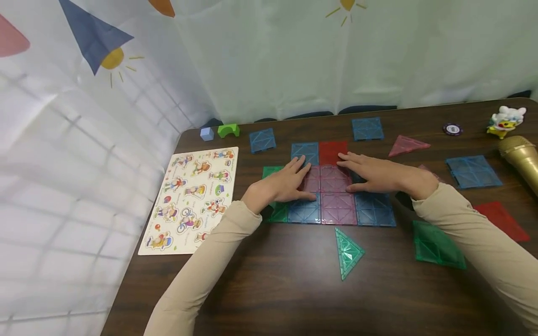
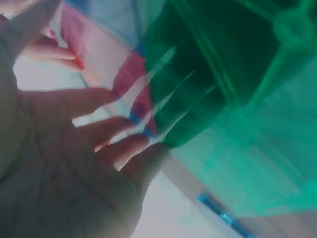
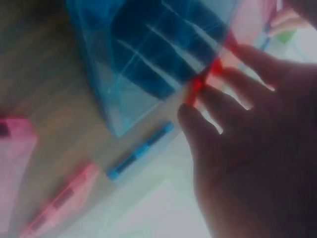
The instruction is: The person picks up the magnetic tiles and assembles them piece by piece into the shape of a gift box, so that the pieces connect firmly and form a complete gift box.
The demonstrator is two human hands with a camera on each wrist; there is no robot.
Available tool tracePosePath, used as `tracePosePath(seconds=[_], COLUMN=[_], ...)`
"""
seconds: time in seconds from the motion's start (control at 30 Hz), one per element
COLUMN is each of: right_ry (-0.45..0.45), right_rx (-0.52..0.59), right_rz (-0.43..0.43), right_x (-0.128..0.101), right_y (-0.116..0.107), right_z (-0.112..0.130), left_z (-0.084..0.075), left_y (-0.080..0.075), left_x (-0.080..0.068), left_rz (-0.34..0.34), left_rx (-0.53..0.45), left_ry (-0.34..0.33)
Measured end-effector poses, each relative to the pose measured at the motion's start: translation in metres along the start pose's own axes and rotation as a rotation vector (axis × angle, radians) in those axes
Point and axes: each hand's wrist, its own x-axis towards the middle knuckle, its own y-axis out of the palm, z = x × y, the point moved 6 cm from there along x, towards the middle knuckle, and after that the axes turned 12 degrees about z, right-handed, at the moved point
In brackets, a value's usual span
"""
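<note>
While a green triangular tile (image 1: 349, 254) is seen nearest, edge-to-edge square tiles (image 1: 338, 208) on the desk (image 1: 286, 280) are partly covered by the left hand (image 1: 279, 184) and right hand (image 1: 371, 173), each grip spread, nothing held; behind, a green arch block (image 1: 229, 128) is spotted.

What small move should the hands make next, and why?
Perhaps the right hand should slide the nearest loose blue square to the right edge of the red square in the grid: the blue one lies apart, and bare table shows beside that edge.
</note>
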Motion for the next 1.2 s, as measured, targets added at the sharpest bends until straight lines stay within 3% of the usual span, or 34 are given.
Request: tracePosePath(seconds=[0.2, 0.37, 0.47, 0.53, 0.63, 0.77, 0.87, 1.03, 1.2], right_ry=[-0.016, -0.208, -0.35, -0.399, -0.465, -0.501, -0.529, -0.535, -0.554], right_rx=[-0.04, -0.124, -0.069, -0.029, -0.044, -0.137, -0.14, -0.138, -0.184], right_rz=[0.019, -0.036, -0.011, 0.044, 0.057, -0.009, -0.035, -0.027, -0.027], right_x=[-0.014, -0.034, -0.042, -0.043, -0.04, -0.037, -0.033, -0.025, -0.027], right_y=[0.011, 0.023, 0.034, 0.044, 0.059, 0.067, 0.075, 0.092, 0.1], right_z=[0.013, 0.049, 0.071, 0.08, 0.081, 0.079, 0.072, 0.058, 0.062], left_z=[-0.01, -0.013, -0.013, -0.014, -0.014, -0.014, -0.015, -0.016, -0.015], left_y=[0.017, 0.023, 0.023, 0.023, 0.025, 0.025, 0.025, 0.026, 0.026], left_x=[-0.022, -0.028, -0.027, -0.027, -0.028, -0.028, -0.028, -0.028, -0.029], left_rz=[0.065, 0.04, 0.042, 0.04, 0.037, 0.034, 0.035, 0.043, 0.045], left_rx=[0.03, 0.066, 0.067, 0.064, 0.062, 0.056, 0.057, 0.045, 0.037], left_ry=[0.068, 0.067, 0.055, 0.055, 0.057, 0.058, 0.052, 0.049, 0.052])
